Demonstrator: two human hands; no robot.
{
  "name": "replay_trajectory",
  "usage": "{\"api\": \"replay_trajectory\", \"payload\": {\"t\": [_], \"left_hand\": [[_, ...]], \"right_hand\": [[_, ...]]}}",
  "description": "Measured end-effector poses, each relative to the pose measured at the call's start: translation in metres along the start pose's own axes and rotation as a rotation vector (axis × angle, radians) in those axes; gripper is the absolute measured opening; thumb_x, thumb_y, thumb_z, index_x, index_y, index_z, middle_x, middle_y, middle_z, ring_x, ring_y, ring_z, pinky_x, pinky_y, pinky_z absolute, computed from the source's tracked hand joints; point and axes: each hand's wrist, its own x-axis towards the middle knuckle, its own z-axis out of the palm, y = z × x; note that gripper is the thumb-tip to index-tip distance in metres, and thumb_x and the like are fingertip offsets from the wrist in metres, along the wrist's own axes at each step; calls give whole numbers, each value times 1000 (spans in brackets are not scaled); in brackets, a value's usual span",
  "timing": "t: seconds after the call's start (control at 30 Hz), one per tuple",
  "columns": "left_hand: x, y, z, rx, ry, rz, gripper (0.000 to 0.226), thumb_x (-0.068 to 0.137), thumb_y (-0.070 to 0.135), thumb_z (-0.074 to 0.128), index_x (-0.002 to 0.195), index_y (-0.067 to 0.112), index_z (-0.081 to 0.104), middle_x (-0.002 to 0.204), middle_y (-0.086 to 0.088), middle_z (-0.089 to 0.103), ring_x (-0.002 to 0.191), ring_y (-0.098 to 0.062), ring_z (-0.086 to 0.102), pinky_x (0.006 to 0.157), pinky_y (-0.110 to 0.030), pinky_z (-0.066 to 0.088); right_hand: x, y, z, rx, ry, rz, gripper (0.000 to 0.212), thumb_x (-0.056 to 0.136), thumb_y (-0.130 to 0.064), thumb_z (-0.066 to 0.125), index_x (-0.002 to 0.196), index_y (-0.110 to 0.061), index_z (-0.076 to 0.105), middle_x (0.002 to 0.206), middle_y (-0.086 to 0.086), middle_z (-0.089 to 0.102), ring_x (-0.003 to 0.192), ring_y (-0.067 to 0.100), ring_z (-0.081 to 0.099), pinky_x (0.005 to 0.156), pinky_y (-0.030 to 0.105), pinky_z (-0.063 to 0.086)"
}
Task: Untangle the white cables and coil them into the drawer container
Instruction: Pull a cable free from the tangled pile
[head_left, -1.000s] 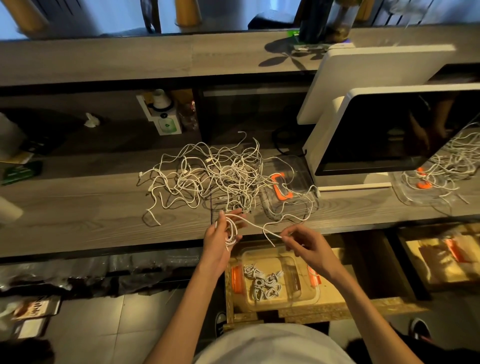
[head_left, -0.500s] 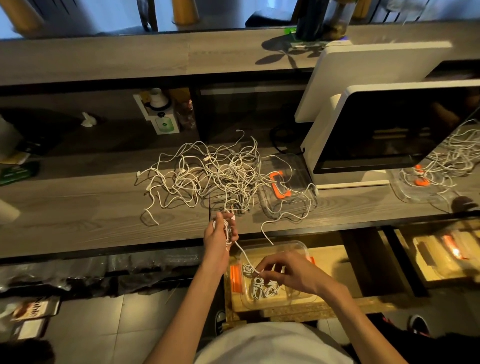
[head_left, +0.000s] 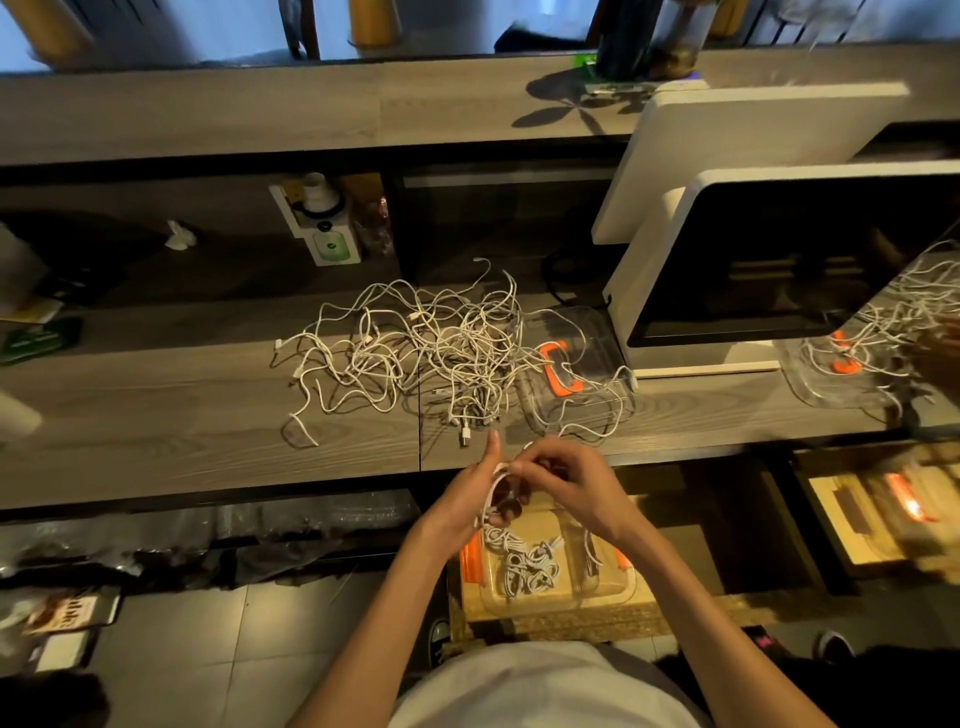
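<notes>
The head view is showing a grey wooden counter running across the scene, and on its middle a loose tangle of white cables is lying, its right edge spilling over a clear lid with an orange latch. Just below the counter's front edge the two hands are meeting. The left hand is curling round a small coiled cable, thumb pointing up. The right hand is touching it from the right, its fingers bent and pinching the same coil. Directly beneath them a clear drawer container with orange side clips is sitting in an open wooden drawer, holding several finished white coils. Further right, a white-framed monitor is standing on the counter, its dark screen reflecting cables.
</notes>
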Motion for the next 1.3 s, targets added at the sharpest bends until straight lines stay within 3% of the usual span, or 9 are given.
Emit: {"api": "replay_trajectory", "payload": {"t": [0.13, 0.3, 0.4, 0.67, 0.87, 1.0, 1.07, 1.17, 1.3], "left_hand": [[-5, -2, 1, -33, -261, 29, 85, 94, 79, 27, 129, 10, 63, 86, -17, 59, 64, -18, 50, 51, -23, 35], [-11, -1, -1, 177, -403, 96, 51, 97, 61, 52, 99, 15, 73, 80, -3, 60, 65, -13, 48, 55, -24, 35], [-13, 2, -2, 142, -303, 126, 47, 105, 48, 43, 103, 12, 73, 79, -4, 62, 63, -12, 51, 54, -21, 39], [0, 5, -11, -106, 178, 400, 45, 105, 41, 41, 117, 10, 71, 105, -12, 74, 72, -13, 55, 56, -20, 37], [7, 10, -23, -522, 310, 411, 55, 99, 45, 44, 123, 0, 65, 96, -12, 73, 75, -13, 62, 55, -20, 44], [14, 10, -25, -742, 343, 372, 47, 101, 43, 46, 108, 4, 70, 82, -7, 70, 81, -21, 68, 87, -40, 55], [13, 12, -24, -811, 341, 376, 44, 103, 40, 45, 104, 3, 69, 76, -6, 66, 73, -20, 67, 83, -39, 56], [15, 10, -26, -725, 370, 374, 40, 101, 40, 49, 107, 4, 66, 75, -3, 62, 62, -13, 56, 54, -24, 48], [16, 5, -21, -321, 430, 353, 38, 106, 38, 45, 106, 6, 64, 74, 1, 55, 59, -8, 48, 49, -20, 37]], "right_hand": [[5, 3, 0, 48, 91, 10, 12, 93, -23, 74, 98, -12, 72, 89, 1, 74, 84, 17, 71, 74, 31, 59], [6, 8, -8, 174, 49, 69, 14, 97, -12, 67, 105, 0, 67, 91, 14, 69, 84, 16, 68, 76, 28, 59], [6, 18, -18, 84, 69, 102, 14, 99, -16, 65, 101, -3, 69, 91, 12, 74, 88, 25, 73, 80, 39, 62], [-5, 34, -43, -149, 86, 88, 30, 98, -46, 60, 83, -24, 72, 73, 2, 65, 68, 15, 58, 63, 23, 42], [-13, 39, -38, 25, 27, 147, 18, 102, -21, 61, 100, -16, 78, 92, -8, 76, 84, 0, 66, 75, 14, 49], [-17, 47, -26, 23, -48, 166, 14, 101, -24, 63, 110, -21, 73, 92, 5, 72, 84, 17, 67, 77, 34, 55], [-18, 47, -20, 18, -102, 189, 10, 101, -23, 64, 108, -19, 70, 89, 4, 72, 85, 20, 69, 81, 45, 57], [-17, 38, -14, -14, -264, 182, 8, 100, -21, 65, 106, -18, 69, 90, 2, 73, 88, 19, 71, 85, 43, 58], [-10, 18, -10, -53, -333, 113, 13, 98, -31, 69, 106, -22, 75, 100, -5, 73, 95, 14, 68, 87, 37, 56]]}}
